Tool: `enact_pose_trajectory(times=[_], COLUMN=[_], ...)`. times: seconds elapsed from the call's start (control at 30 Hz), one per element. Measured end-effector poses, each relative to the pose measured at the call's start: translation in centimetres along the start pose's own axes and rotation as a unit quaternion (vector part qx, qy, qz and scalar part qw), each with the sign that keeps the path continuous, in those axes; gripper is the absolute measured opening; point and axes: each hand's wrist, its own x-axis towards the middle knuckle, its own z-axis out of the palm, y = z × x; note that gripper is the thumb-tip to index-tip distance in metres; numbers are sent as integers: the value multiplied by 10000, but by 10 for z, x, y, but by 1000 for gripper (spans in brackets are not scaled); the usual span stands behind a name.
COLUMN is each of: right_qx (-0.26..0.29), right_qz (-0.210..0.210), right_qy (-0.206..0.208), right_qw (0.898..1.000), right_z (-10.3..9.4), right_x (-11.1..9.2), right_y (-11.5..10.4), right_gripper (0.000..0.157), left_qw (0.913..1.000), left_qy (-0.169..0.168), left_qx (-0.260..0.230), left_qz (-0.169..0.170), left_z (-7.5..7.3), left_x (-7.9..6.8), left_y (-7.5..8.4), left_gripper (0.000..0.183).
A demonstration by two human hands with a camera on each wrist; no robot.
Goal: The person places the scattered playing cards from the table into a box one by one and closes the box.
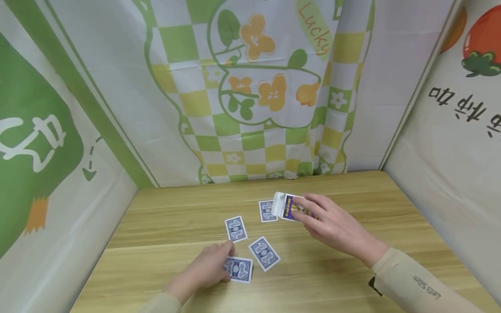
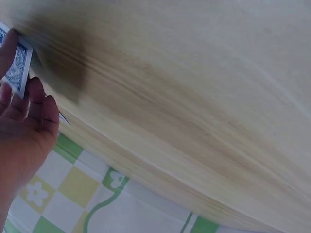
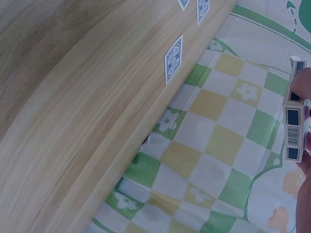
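My left hand point(image 1: 209, 266) pinches a blue-backed playing card point(image 1: 240, 270) by its left end. In the left wrist view the thumb lies over this card point(image 2: 20, 65) and the fingers curl beneath it. My right hand point(image 1: 339, 227) grips a small purple card box point(image 1: 289, 208) whose white end flap hangs open toward the left. A barcode shows on the end of the card box point(image 3: 293, 127) in the right wrist view. Three more blue-backed cards lie face down between the hands: an upper-left card point(image 1: 236, 229), a middle card point(image 1: 264, 253) and a far card point(image 1: 267, 211) partly behind the box flap.
The wooden table point(image 1: 176, 217) ends at the back against a green-and-yellow checked curtain point(image 1: 254, 143). Printed fabric walls rise on both sides, one on the left point(image 1: 113, 182) and one on the right point(image 1: 442, 174).
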Motion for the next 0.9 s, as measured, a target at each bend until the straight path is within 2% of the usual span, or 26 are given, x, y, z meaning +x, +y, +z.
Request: enact_pose_trajectory(times=[0.27,0.4,0.5,0.63,0.77,0.9], right_qx=[-10,2,11,44,104,150], right_qz=[72,65,67,72,67,74], right_qy=[-189,-163,-174,-230,-249,-255], right_qw=[9998,9998,9998,9997,9996,9995], right_z=[-1,-1,-2,-2,-2,-3], right_x=[-2,-2,-2,-2,-4,-4], right_y=[-1,-1,-1,-1,0,-1], right_gripper=[37,37,37,37,39,39], left_qw=[9972,9938,9876,9690,9394,9107], left_qy=[305,690,1049,1364,1547,1805], left_qx=[-683,-852,-1147,-2049,-2962,-3616], left_qz=[70,158,196,-227,-764,-854], left_z=[0,-6,-12,-24,-38,-50], left_x=[-4,-5,-3,-1,2,5], left_y=[-8,-9,-9,-4,3,7], left_gripper=[40,34,32,33,34,35])
